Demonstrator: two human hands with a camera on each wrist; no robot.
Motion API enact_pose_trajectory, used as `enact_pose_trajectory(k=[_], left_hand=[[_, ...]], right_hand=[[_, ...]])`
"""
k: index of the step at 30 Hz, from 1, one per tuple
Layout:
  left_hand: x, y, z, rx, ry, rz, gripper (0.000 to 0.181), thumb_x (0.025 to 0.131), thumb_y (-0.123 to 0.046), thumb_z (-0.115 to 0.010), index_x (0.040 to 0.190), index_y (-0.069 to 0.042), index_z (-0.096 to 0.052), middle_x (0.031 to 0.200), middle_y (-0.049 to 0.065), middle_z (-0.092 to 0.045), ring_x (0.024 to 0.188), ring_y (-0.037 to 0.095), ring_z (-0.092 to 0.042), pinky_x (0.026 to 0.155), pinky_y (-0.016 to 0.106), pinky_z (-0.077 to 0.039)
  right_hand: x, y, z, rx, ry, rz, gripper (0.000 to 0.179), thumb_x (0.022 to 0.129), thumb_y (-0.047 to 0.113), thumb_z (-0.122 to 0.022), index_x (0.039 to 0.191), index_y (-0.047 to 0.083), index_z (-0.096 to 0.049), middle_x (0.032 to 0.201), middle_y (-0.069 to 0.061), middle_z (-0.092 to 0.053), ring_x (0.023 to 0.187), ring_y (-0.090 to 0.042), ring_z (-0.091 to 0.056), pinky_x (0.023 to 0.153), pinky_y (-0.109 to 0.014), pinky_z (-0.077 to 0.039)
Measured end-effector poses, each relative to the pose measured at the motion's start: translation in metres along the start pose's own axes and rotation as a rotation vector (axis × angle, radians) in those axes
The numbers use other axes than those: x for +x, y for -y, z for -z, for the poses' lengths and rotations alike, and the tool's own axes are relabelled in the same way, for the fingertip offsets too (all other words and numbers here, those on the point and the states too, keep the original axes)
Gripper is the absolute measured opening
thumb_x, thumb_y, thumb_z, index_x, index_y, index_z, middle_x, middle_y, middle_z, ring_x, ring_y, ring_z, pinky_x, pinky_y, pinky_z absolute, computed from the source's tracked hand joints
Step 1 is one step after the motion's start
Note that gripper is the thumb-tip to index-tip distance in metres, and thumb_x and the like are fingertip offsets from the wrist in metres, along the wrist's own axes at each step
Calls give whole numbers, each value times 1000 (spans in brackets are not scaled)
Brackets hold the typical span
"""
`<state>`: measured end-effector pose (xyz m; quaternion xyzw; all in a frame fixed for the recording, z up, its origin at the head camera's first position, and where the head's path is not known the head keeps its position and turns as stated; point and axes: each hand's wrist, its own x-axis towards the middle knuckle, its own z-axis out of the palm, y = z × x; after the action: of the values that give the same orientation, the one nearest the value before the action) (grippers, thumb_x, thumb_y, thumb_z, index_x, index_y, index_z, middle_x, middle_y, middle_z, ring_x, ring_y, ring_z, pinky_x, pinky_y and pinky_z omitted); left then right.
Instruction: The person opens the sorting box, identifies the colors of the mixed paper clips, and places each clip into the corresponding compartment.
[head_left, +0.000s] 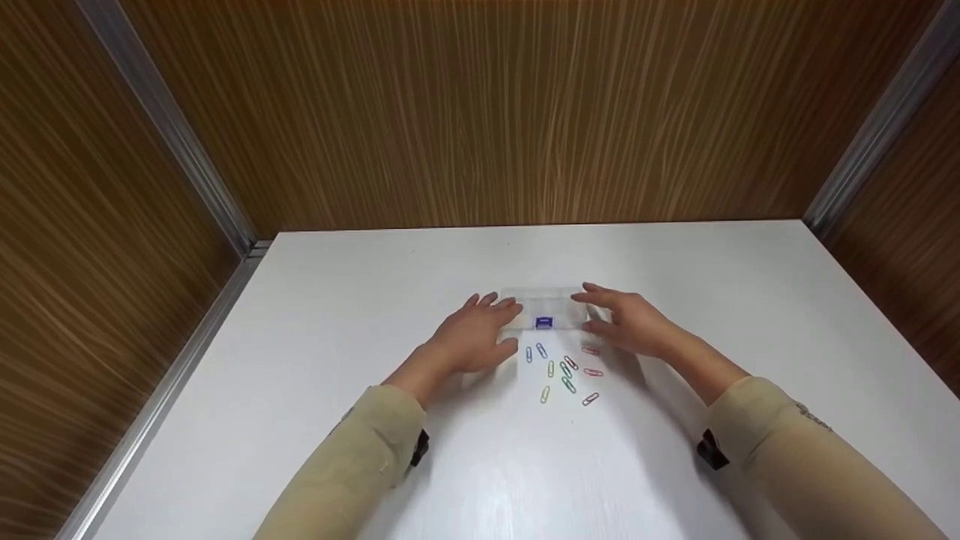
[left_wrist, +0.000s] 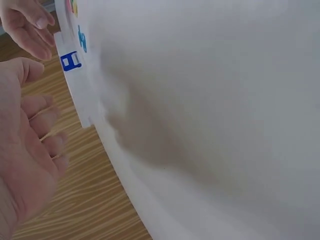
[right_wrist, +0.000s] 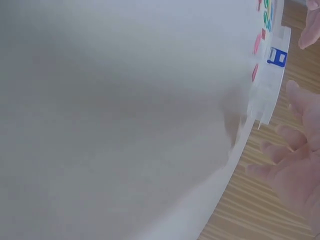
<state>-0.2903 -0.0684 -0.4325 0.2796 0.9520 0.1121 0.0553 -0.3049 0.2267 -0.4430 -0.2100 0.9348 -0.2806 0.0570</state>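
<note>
A clear plastic box point(head_left: 551, 306) with a blue latch point(head_left: 544, 322) on its near side lies on the white table. My left hand point(head_left: 474, 337) is at the box's left end, fingers spread and thumb apart from them. At the right end is my right hand point(head_left: 630, 319), its fingers slightly bent. Both wrist views show the box point(left_wrist: 80, 95) point(right_wrist: 265, 95) with a gap between it and the loose fingers of each hand. Several coloured paper clips lie scattered just in front of the box, among them a yellow paper clip point(head_left: 545, 394) and a red paper clip point(head_left: 593, 372).
Behind the table point(head_left: 300, 375) rises a brown wood-grain panel point(head_left: 480, 112). Similar panels with metal edge strips flank it on the left point(head_left: 90, 262) and right point(head_left: 907, 172).
</note>
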Motion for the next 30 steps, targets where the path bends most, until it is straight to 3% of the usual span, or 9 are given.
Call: enact_pose_trajectory(k=[6,11,18,22,26,30], left_hand=[[12,-3,2,-59,-40,0,57,107,-34,-58,161,-21,-49,166,0,-45,157,21,-34,130,40,-15],[21,-3,2,-149,-130,-3,52,105,-29,-68,155,-23,-58,157,-4,-56,148,17,-47,128,40,-24],[32,-2,-3,-282,-233,-26,44,99,-22,-77,143,-17,-70,132,1,-74,124,19,-67,110,37,-49],[36,-1,-6,-365,-216,-19,42,98,-18,-80,139,-16,-73,125,0,-75,117,18,-66,104,34,-52],[40,1,-9,-456,-144,21,37,98,-15,-79,134,-17,-76,130,-3,-72,127,17,-62,111,35,-48],[42,3,-12,-526,-90,78,32,98,-14,-79,128,-23,-79,135,-7,-70,138,19,-56,119,39,-41]], right_hand=[[13,1,2,67,0,-18,49,101,13,-74,148,12,-64,167,-14,-42,154,-44,-34,119,-64,-34],[21,4,1,96,-5,-28,51,97,14,-79,146,11,-66,166,-13,-44,155,-43,-34,122,-63,-30],[28,-3,-2,124,-14,-10,51,93,14,-84,142,10,-70,164,-15,-46,152,-44,-39,121,-62,-33],[31,-7,-4,152,-12,-4,48,93,14,-84,139,10,-72,163,-15,-47,149,-45,-43,120,-60,-36],[31,-11,-5,213,19,-27,45,95,13,-82,139,13,-73,165,-13,-45,150,-43,-41,121,-58,-36],[31,-14,-5,297,63,-51,43,97,10,-78,140,14,-72,168,-11,-41,155,-42,-32,125,-60,-27]])
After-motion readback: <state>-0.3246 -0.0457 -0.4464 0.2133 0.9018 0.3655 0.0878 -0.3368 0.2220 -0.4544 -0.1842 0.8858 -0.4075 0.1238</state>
